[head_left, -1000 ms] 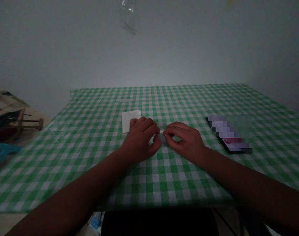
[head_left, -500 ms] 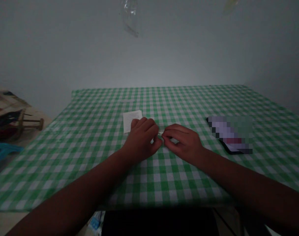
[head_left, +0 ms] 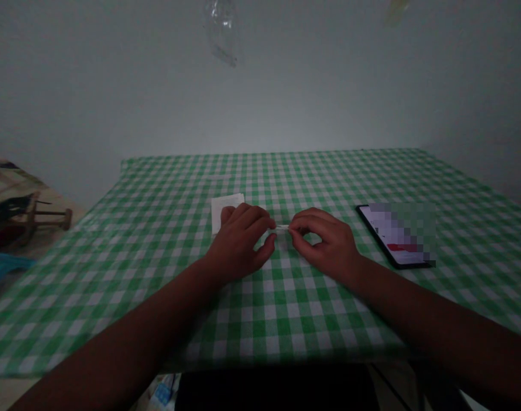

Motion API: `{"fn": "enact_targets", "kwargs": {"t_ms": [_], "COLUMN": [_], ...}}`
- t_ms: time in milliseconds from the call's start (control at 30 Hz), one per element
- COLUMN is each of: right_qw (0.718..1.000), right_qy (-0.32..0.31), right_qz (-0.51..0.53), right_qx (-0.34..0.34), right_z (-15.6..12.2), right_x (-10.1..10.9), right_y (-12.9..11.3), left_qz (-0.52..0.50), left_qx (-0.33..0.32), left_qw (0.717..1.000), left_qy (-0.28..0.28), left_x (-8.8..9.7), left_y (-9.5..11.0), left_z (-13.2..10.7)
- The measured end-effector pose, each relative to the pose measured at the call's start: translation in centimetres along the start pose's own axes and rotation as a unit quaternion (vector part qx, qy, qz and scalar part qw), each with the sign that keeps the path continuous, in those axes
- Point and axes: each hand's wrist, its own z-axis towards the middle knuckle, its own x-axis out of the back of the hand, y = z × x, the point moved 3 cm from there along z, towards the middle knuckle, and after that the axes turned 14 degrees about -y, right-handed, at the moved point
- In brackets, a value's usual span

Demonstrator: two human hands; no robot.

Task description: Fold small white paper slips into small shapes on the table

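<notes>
A thin white strip (head_left: 282, 227), perhaps folded or rolled paper, spans the gap between my two hands just above the tablecloth. Thumb and forefinger of my right hand (head_left: 324, 237) pinch its right end. The left end meets the fingertips of my left hand (head_left: 242, 237), whose thumb stands apart from the forefinger. Behind that hand lies a small stack of white paper sheets (head_left: 216, 214), partly covered by its fingers.
A green-and-white checked cloth (head_left: 281, 308) covers the table. On the right lies a phone (head_left: 383, 237), its screen partly pixelated. A clear plastic bag (head_left: 221, 31) hangs on the wall. Blue furniture (head_left: 7, 264) and a wooden stool (head_left: 50, 218) stand at the left.
My hands have drawn slightly apart, showing more of the white strip. The left thumb has come away from the forefinger. The view has shifted slightly.
</notes>
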Motion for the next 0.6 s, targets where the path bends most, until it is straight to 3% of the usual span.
{"fn": "enact_targets", "kwargs": {"t_ms": [233,600], "right_qw": [0.998,0.992], "right_qy": [0.012,-0.039], "right_qz": [-0.063,-0.118], "right_qx": [0.028,0.032], "right_z": [0.0,0.4], "right_x": [-0.4,-1.1], "right_y": [-0.3,-0.4], "left_qz": [0.053,0.087], "left_qx": [0.003,-0.001], "left_qw": [0.998,0.996], "left_qy": [-0.019,-0.031], "left_x": [0.0,0.1], "left_y": [1.0,2.1], "left_z": [0.1,0.3]}}
